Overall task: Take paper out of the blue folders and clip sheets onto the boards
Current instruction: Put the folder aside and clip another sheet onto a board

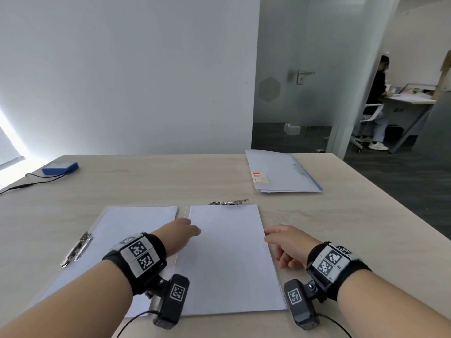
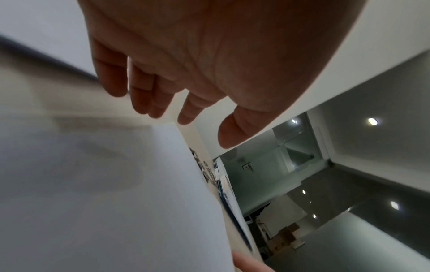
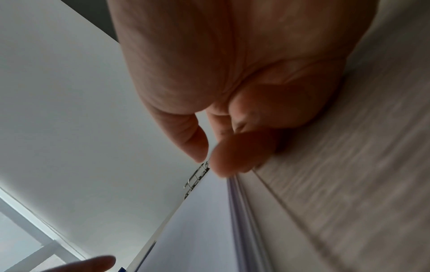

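Observation:
A stack of white paper (image 1: 229, 259) lies on the right clipboard, whose metal clip (image 1: 228, 202) sits at the far end. My left hand (image 1: 192, 228) rests at the stack's left edge; in the left wrist view its fingers (image 2: 149, 103) hang relaxed over the paper (image 2: 104, 184) and hold nothing. My right hand (image 1: 268, 235) touches the stack's right edge; its fingertips (image 3: 223, 162) sit loosely curled against the sheet edges (image 3: 239, 211). A second clipboard with paper (image 1: 127, 230) lies to the left, its clip (image 1: 76, 248) on the left side. The blue folder (image 1: 280, 172) lies closed at the back right.
A blue box (image 1: 60, 167) with a black cable sits at the table's (image 1: 170, 181) back left corner. The table's right edge runs diagonally past the folder. Beyond a glass door, a person (image 1: 377, 101) sits at another desk.

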`<action>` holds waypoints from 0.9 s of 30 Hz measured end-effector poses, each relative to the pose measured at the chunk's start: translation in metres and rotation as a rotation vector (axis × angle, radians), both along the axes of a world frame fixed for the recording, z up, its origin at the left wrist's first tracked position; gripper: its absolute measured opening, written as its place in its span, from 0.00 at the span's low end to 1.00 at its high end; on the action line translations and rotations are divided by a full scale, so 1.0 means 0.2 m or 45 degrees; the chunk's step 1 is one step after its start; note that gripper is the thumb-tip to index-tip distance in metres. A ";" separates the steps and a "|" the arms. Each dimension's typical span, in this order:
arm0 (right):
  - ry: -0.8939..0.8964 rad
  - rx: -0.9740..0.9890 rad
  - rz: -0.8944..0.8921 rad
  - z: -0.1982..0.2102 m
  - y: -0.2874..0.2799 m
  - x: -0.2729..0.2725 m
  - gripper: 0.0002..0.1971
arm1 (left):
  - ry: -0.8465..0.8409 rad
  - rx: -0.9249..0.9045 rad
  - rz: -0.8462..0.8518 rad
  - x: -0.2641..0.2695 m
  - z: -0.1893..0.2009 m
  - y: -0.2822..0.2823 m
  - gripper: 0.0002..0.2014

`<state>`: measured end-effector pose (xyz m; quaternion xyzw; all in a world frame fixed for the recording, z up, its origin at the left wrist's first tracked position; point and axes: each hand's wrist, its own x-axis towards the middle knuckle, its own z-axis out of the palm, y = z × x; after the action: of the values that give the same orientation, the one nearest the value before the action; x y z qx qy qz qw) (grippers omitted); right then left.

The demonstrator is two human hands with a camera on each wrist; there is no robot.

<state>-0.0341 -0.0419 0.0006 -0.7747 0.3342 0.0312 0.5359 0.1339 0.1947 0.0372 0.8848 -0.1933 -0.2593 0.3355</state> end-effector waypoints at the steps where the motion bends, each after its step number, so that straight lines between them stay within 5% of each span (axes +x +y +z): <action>1: 0.003 -0.001 0.001 0.00 0.00 0.00 0.24 | -0.030 0.011 -0.005 0.03 0.00 0.00 0.21; 4: 0.015 -0.008 0.003 0.00 0.01 0.00 0.23 | -0.224 0.189 -0.034 0.11 0.02 -0.01 0.30; 11: 0.014 0.202 -0.106 0.04 -0.01 0.01 0.16 | -0.242 0.410 -0.196 0.22 -0.08 0.00 0.23; 14: -0.135 0.228 -0.281 0.07 -0.04 0.10 0.14 | -0.363 0.509 -0.217 0.18 -0.10 0.00 0.27; 21: -0.458 0.689 -0.583 0.10 0.01 0.47 0.16 | -0.254 0.418 -0.149 0.21 -0.13 0.01 0.32; 27: -0.475 0.424 -0.646 0.10 0.00 0.69 0.10 | -0.246 0.389 -0.154 0.23 -0.15 0.02 0.34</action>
<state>0.1032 -0.0409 0.0205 -0.5615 0.4028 -0.1910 0.6972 0.1804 0.1986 0.0073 0.9329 -0.2359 -0.2191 0.1611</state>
